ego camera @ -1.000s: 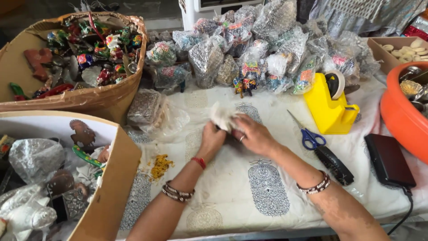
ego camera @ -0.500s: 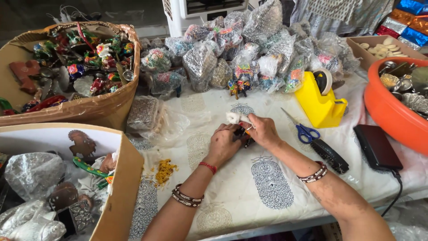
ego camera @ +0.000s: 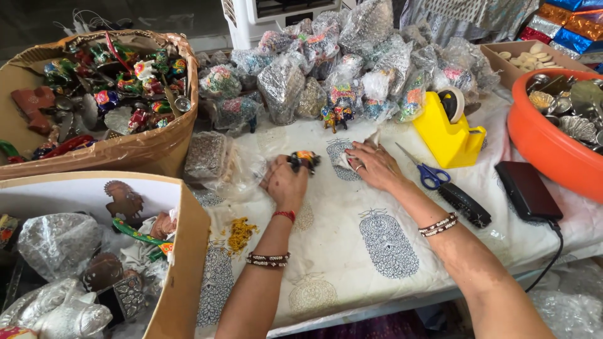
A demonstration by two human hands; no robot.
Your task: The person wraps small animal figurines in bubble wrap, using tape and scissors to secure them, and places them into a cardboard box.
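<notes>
My left hand (ego camera: 284, 182) grips a small painted elephant figurine (ego camera: 304, 159), dark with orange and colourful markings, just above the printed white tablecloth (ego camera: 352, 251). A little to the right, my right hand (ego camera: 372, 164) presses a crumpled white piece of wrapping (ego camera: 344, 161) flat on the cloth. Both wrists wear bangles. Another small painted elephant (ego camera: 335, 116) stands farther back on the table.
A pile of foil-wrapped figurines (ego camera: 352, 69) lines the back. A yellow tape dispenser (ego camera: 447, 132), blue-handled scissors (ego camera: 427, 172), a black cutter (ego camera: 463, 204) and a dark box (ego camera: 526, 189) lie right. An orange tub (ego camera: 545, 145) sits far right. Two cardboard boxes (ego camera: 125, 150) (ego camera: 185, 263) stand left.
My hands have separated: the left carried the figurine up and left, out of the white wrapping. The right moved back with the wrapping and laid it on the cloth.
</notes>
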